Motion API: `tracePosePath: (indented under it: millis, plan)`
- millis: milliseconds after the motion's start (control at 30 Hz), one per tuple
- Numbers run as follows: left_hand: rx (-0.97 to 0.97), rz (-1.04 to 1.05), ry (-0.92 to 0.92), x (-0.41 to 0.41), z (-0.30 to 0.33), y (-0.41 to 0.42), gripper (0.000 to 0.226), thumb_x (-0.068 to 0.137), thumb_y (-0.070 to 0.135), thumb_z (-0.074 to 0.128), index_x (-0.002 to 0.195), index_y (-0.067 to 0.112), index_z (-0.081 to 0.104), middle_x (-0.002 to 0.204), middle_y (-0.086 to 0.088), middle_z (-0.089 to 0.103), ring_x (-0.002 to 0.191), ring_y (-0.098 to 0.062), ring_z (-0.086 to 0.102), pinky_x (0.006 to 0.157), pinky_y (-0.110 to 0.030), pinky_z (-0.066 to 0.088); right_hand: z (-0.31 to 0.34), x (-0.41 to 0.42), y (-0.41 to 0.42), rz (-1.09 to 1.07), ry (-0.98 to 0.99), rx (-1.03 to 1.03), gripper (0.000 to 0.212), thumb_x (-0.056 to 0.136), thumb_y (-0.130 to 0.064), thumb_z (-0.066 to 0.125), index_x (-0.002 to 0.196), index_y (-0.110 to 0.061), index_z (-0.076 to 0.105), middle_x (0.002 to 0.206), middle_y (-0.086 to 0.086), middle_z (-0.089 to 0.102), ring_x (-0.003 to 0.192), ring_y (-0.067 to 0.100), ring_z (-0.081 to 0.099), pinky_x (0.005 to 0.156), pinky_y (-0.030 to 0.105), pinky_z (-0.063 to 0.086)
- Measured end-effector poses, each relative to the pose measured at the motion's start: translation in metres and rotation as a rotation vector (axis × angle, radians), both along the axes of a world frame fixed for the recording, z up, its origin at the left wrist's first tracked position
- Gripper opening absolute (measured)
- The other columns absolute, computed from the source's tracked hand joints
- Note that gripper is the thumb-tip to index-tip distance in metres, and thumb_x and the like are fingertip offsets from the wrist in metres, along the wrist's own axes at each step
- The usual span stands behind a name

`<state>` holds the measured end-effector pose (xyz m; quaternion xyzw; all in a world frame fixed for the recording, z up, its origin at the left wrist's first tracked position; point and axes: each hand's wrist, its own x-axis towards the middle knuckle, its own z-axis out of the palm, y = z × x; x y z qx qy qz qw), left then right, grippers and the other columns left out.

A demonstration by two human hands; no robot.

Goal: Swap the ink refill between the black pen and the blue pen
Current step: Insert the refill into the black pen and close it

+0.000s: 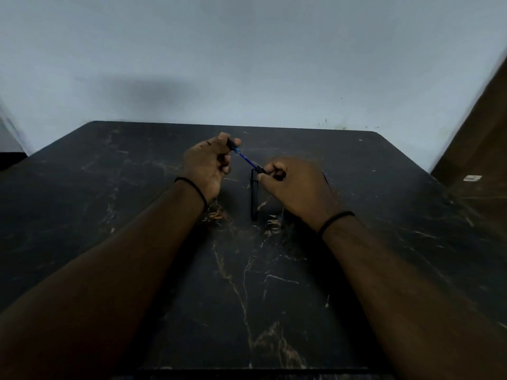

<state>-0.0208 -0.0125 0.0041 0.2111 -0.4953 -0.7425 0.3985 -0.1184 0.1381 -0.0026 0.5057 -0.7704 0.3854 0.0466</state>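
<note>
Both hands are raised over the middle of the black marble table (137,215). My left hand (205,165) is closed around a dark pen barrel (231,144), of which only the end shows past the fingers. A thin blue refill (247,159) runs from that barrel down to the right into a small black tip piece (260,169), pinched by my right hand (290,182). Between the two hands a black pen (254,197) lies flat on the table, pointing away from me. A thin blue-tinted stick (326,179) shows just past my right hand; I cannot tell what it is.
A pale wall (247,64) rises right behind the table's far edge. A brown wooden surface (480,149) stands at the right, with a small white label (472,178) on it. Each wrist wears a thin black band.
</note>
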Motion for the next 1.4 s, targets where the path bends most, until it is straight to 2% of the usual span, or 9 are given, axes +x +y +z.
tracePosePath:
  millis: [200,400,633,767,900,1000,1067,1233,1400]
  plan:
    - [-0.065,-0.001,-0.015,-0.004,-0.004,0.000,0.018,0.098,0.017,0.055,0.083,0.011,0.063,0.080,-0.002,0.073,0.048,-0.007,0.047,0.046,-0.019,0.035,0.000,0.000,-0.001,-0.022,0.036,-0.010,0.012,0.089,-0.036,0.068,0.086,-0.025,0.073,0.078,-0.003,0.071,0.073,0.016,0.065,0.071,0.039,0.056]
    - [-0.092,-0.013,-0.011,-0.007,-0.007,0.001,0.016,0.098,0.018,0.056,0.084,0.011,0.062,0.087,-0.007,0.071,0.049,-0.009,0.049,0.045,-0.021,0.036,-0.004,-0.004,-0.004,-0.045,0.011,-0.027,0.009,0.088,-0.038,0.068,0.081,-0.032,0.068,0.075,-0.009,0.068,0.071,0.014,0.064,0.070,0.040,0.057]
    - [-0.051,-0.014,-0.022,-0.009,-0.008,0.001,0.018,0.098,0.019,0.055,0.085,0.009,0.062,0.089,-0.007,0.072,0.048,-0.008,0.048,0.044,-0.020,0.036,-0.004,-0.007,-0.004,-0.091,0.040,-0.037,0.008,0.087,-0.038,0.070,0.081,-0.033,0.067,0.064,-0.015,0.057,0.067,0.010,0.060,0.062,0.026,0.045]
    - [-0.031,-0.022,-0.018,-0.007,-0.008,0.002,0.018,0.098,0.019,0.056,0.082,0.011,0.061,0.090,-0.008,0.072,0.049,-0.008,0.048,0.045,-0.020,0.035,-0.001,-0.002,0.000,-0.077,0.086,-0.024,0.008,0.087,-0.039,0.069,0.088,-0.031,0.070,0.072,-0.012,0.062,0.069,0.010,0.059,0.061,0.027,0.045]
    - [-0.040,-0.039,-0.043,-0.009,-0.008,0.008,0.012,0.096,0.019,0.059,0.091,0.008,0.060,0.094,-0.012,0.072,0.049,-0.009,0.049,0.045,-0.020,0.036,0.003,0.000,0.003,-0.101,0.120,-0.038,0.009,0.087,-0.037,0.069,0.089,-0.028,0.072,0.073,-0.013,0.058,0.070,0.010,0.057,0.062,0.026,0.041]
    - [-0.054,-0.059,-0.069,-0.011,-0.009,0.012,0.019,0.094,0.020,0.062,0.101,0.002,0.062,0.093,-0.012,0.073,0.049,-0.008,0.050,0.045,-0.020,0.037,0.003,0.000,0.003,-0.100,0.140,-0.041,0.011,0.088,-0.035,0.069,0.092,-0.026,0.073,0.078,-0.012,0.059,0.072,0.011,0.057,0.063,0.026,0.041]
    - [-0.065,-0.080,-0.085,-0.012,-0.010,0.013,0.019,0.092,0.021,0.065,0.098,0.003,0.064,0.092,-0.012,0.074,0.050,-0.008,0.051,0.045,-0.020,0.038,0.002,0.000,0.002,-0.100,0.152,-0.056,0.011,0.088,-0.034,0.070,0.091,-0.023,0.073,0.077,-0.010,0.059,0.071,0.012,0.056,0.062,0.025,0.038]
    - [-0.049,-0.093,-0.125,-0.013,-0.012,0.009,0.016,0.087,0.026,0.071,0.090,0.012,0.065,0.093,-0.010,0.074,0.051,-0.009,0.053,0.046,-0.021,0.038,-0.001,-0.003,0.000,-0.111,0.139,-0.095,0.012,0.084,-0.034,0.074,0.088,-0.023,0.073,0.077,-0.008,0.060,0.071,0.012,0.056,0.061,0.027,0.043]
    - [-0.047,-0.117,-0.147,-0.012,-0.013,0.008,0.015,0.086,0.029,0.072,0.086,0.014,0.067,0.078,-0.001,0.074,0.052,-0.007,0.053,0.045,-0.020,0.039,-0.002,-0.005,-0.001,-0.106,0.116,-0.098,0.010,0.085,-0.034,0.074,0.086,-0.025,0.071,0.069,-0.014,0.054,0.063,0.004,0.049,0.053,0.019,0.031]
